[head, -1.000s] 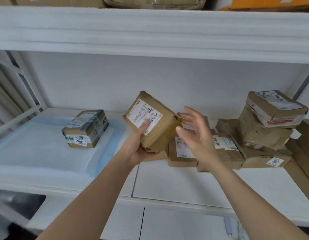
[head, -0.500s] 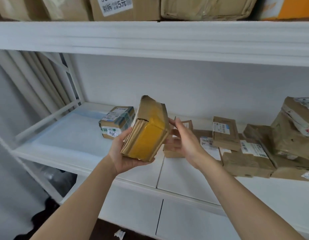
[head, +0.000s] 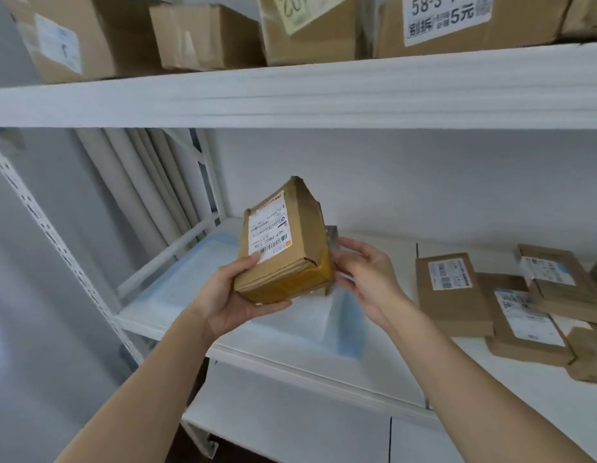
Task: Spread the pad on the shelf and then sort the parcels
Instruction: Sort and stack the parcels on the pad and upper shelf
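Behind the held parcel (head: 283,242), only a corner of another small package (head: 331,233) shows, so its shape and label cannot be told. The parcel also hides the right hand's (head: 364,279) fingertips and part of the blue pad (head: 197,282). Its label print is too small to read in full. Right of the parcel, the brown parcels (head: 531,302) run off the picture's edge. Above it, the boxes (head: 203,35) on the upper shelf (head: 290,95) are cut off at the top.

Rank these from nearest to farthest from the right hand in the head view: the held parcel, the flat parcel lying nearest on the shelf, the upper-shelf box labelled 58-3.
1. Held parcel, just left of the right hand.
2. Flat parcel, right, on the shelf.
3. Box labelled 58-3, upper shelf, above.
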`<state>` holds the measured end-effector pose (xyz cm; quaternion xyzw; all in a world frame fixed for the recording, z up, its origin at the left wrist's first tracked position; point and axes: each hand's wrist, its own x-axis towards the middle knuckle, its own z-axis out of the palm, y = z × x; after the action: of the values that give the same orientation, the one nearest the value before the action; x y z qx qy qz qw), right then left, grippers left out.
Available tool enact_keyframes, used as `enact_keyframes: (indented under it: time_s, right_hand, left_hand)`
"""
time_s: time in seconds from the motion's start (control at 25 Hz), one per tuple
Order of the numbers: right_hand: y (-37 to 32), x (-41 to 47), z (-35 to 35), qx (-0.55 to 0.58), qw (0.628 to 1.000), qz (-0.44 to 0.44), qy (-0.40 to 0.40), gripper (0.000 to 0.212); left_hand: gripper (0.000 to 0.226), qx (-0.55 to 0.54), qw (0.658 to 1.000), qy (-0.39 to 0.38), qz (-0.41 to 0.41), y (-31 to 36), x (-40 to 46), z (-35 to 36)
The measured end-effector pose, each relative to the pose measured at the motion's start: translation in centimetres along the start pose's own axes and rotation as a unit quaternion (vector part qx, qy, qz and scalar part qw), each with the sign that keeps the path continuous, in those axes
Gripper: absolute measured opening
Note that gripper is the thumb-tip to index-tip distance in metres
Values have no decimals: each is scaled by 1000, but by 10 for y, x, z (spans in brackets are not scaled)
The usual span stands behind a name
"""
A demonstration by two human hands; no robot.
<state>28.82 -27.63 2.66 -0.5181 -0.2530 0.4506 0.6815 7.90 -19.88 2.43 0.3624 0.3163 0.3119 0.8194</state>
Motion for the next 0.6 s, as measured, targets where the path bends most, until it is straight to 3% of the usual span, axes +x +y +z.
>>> enact_keyframes:
  time_s: [0.12, 0.24, 0.44, 0.6]
  right_hand:
    - [17, 30, 46, -30, 998, -20, 53, 19]
    - [39, 56, 69, -123, 984, -41, 122, 25]
    - [64, 74, 60, -297, 928, -23, 222, 26]
    - [63, 77, 47, -311, 922, 13, 228, 39]
  left_hand:
    - [50, -1, 997, 55, 46, 42, 24, -46]
    - [41, -2, 990, 124, 64, 67, 52, -86]
    - [42, 26, 972, 233, -1, 77, 104, -120]
    - [53, 61, 966, 249, -35, 69, 140, -131]
